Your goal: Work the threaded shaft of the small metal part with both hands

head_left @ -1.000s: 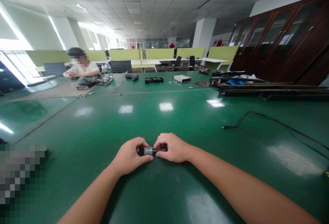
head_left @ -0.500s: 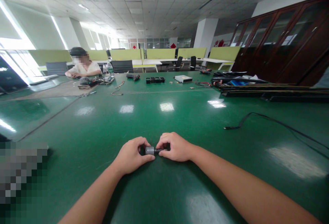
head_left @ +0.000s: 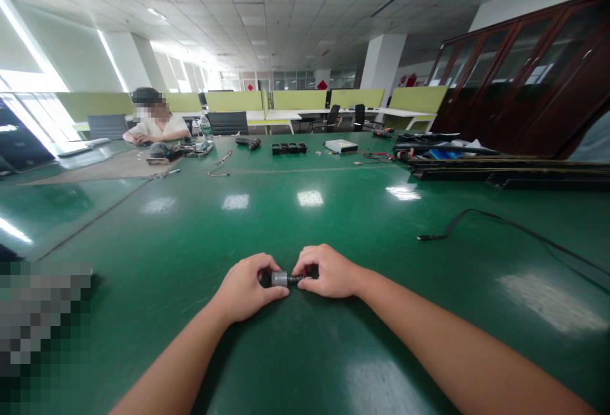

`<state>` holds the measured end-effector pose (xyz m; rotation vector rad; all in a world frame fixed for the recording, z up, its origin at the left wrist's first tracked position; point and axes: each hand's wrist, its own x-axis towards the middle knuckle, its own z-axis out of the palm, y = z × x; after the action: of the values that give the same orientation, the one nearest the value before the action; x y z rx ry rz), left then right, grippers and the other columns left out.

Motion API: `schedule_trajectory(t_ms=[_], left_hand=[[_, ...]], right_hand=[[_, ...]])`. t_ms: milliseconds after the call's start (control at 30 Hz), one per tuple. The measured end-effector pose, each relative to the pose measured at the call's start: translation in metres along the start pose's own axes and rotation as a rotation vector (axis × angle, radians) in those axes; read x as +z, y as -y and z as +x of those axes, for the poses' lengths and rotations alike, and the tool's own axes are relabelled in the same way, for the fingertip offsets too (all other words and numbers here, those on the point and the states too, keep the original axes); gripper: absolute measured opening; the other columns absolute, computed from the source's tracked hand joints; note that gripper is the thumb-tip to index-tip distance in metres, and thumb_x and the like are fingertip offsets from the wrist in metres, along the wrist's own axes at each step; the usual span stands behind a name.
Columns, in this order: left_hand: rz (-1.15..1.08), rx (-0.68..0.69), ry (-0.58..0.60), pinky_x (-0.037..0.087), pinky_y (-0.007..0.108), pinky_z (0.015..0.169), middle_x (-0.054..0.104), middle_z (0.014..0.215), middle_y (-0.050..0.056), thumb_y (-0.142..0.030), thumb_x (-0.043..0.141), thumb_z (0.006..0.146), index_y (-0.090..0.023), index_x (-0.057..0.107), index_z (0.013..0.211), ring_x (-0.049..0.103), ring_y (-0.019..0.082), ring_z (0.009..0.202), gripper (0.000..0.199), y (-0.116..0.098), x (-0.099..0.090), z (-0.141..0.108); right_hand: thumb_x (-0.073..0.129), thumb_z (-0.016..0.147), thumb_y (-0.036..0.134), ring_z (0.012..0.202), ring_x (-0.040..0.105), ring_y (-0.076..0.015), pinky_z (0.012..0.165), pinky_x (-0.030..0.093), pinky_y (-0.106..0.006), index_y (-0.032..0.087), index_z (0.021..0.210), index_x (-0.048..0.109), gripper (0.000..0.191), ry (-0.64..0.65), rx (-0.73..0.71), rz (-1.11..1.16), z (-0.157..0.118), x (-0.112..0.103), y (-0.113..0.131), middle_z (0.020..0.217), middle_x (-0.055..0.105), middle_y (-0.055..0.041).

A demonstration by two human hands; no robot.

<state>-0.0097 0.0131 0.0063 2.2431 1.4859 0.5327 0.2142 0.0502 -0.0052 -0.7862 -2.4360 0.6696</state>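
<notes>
A small grey metal cylinder (head_left: 279,279) with a dark ribbed shaft (head_left: 294,279) on its right side lies between my hands, at or just above the green tabletop (head_left: 305,231). My left hand (head_left: 248,288) has its thumb and fingers closed round the cylinder's left end. The fingertips of my right hand (head_left: 326,272) pinch the ribbed shaft, whose far end is partly hidden by them. Cylinder and shaft lie in one line, roughly level.
A black cable (head_left: 467,211) curves over the table at right. Dark metal bars (head_left: 476,170), a white box (head_left: 341,146), a black tray (head_left: 289,148) and a drill-like tool (head_left: 248,142) stand farther back. A person (head_left: 159,124) sits at the far left.
</notes>
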Motion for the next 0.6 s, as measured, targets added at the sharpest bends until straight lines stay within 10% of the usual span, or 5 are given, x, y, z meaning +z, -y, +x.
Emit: schedule_trajectory(t_ms=[600], left_hand=[[-0.014, -0.001, 0.004, 0.036, 0.026, 0.063, 0.065, 0.080, -0.001, -0.041, 0.076, 0.071, -0.021, 0.068, 0.087, 0.055, 0.018, 0.072, 0.027, 0.0000, -0.0006, 0.0002]], right_hand=[[0.075, 0.071, 0.024, 0.064, 0.057, -0.0123, 0.060, 0.042, -0.023, 0.016, 0.077, 0.071, 0.011, 0.000, 0.073, 0.023, -0.0010, 0.0020, -0.0057, 0.069, 0.064, 0.0003]])
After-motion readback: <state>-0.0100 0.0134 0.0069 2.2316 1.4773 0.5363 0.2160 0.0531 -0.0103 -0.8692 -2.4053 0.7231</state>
